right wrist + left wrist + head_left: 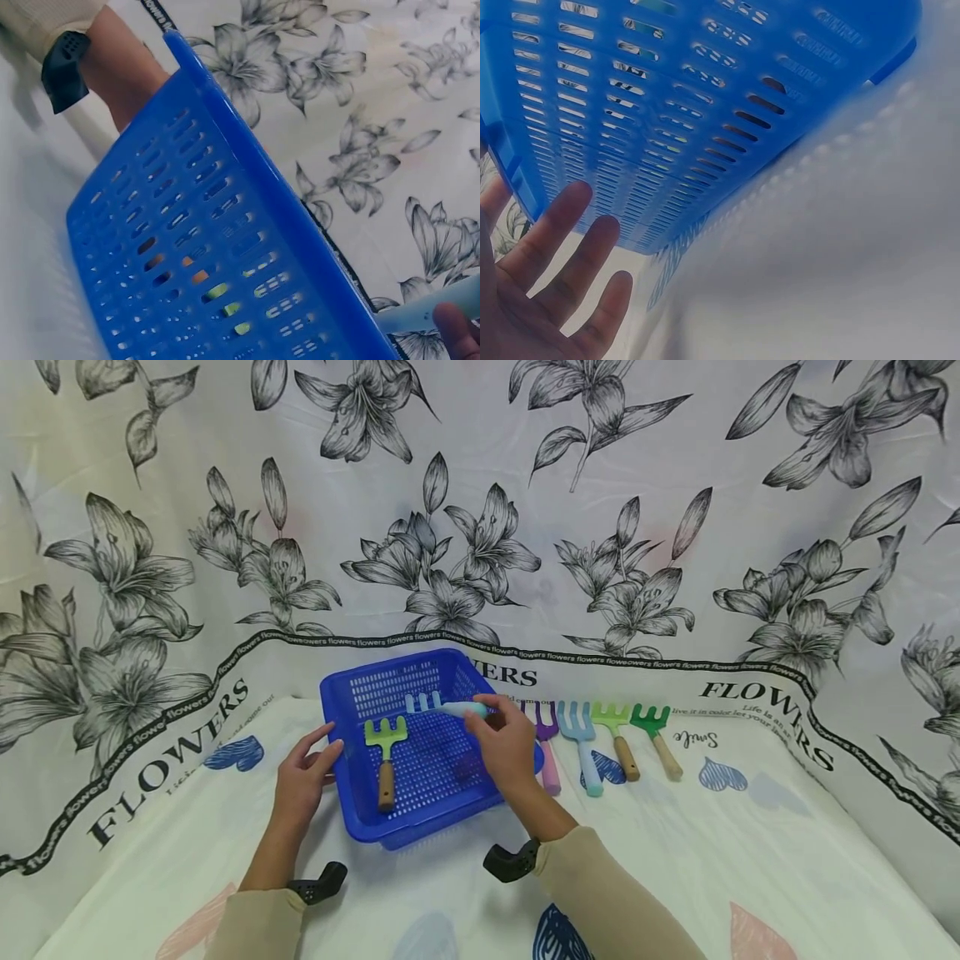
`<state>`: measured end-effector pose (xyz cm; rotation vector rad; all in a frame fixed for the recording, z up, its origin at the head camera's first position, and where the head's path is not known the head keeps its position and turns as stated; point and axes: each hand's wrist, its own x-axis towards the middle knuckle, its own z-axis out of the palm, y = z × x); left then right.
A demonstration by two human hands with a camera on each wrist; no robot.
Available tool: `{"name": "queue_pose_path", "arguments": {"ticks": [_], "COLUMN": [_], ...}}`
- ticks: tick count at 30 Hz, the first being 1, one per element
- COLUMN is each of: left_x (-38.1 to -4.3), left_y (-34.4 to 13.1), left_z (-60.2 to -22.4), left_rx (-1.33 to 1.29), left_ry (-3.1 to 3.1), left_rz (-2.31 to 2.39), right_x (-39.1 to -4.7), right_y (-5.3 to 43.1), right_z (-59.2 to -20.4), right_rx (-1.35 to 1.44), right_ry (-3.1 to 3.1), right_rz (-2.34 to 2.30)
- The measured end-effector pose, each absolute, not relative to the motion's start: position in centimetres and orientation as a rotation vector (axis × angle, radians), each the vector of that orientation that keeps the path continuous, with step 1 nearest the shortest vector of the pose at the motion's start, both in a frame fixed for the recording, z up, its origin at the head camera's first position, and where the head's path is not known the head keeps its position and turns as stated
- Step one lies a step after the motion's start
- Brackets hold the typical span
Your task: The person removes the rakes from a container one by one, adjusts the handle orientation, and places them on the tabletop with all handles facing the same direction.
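Note:
A blue plastic basket [352, 831] with slotted sides stands on the cloth. At its left rim my left hand [296, 777] touches the edge with thumb and index finger; in the left wrist view the other fingers [574, 255] spread loosely beside the slotted wall. My right hand [506, 743] pinches the handle end of a light blue hand rake [453, 707], whose tines point left above the basket. Inside the basket lies a green hand rake [386, 743] with a wooden handle. The right wrist view shows the light blue handle [409, 316] just beyond the rim.
Right of the basket lie more hand rakes in a row: a purple one with a pink handle [551, 768], a light blue one [588, 768], a light green one [626, 760] and a dark green one [663, 752]. A flower-printed cloth [600, 568] hangs behind.

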<state>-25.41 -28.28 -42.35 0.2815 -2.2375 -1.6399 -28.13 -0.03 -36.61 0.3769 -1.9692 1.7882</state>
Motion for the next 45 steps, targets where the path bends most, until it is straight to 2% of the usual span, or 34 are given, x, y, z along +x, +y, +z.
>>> {"name": "queue_pose_path", "arguments": {"ticks": [10, 17, 27, 45], "left_x": [-25.3, -25.5, -25.4, -25.4], "left_y": [-28.3, -28.2, -28.1, -28.1], "left_z": [-42.5, -42.3, -42.3, -42.4], "left_rx": [0.285, 0.277, 0.300, 0.280], "left_ry": [-2.244, -2.234, -2.237, -2.251], "left_rz": [-1.634, -1.633, -1.643, -1.633], "right_x": [-26.7, -24.3, -26.4, -26.6], "right_y": [2.3, 4.5, 7.3, 12.8], "right_z": [-36.0, -33.6, -35.8, -36.2], "right_rx": [0.400, 0.474, 0.496, 0.416], "right_ry": [-2.041, -2.074, -2.092, -2.133], "right_rz": [1.829, 1.845, 1.885, 1.984]}}
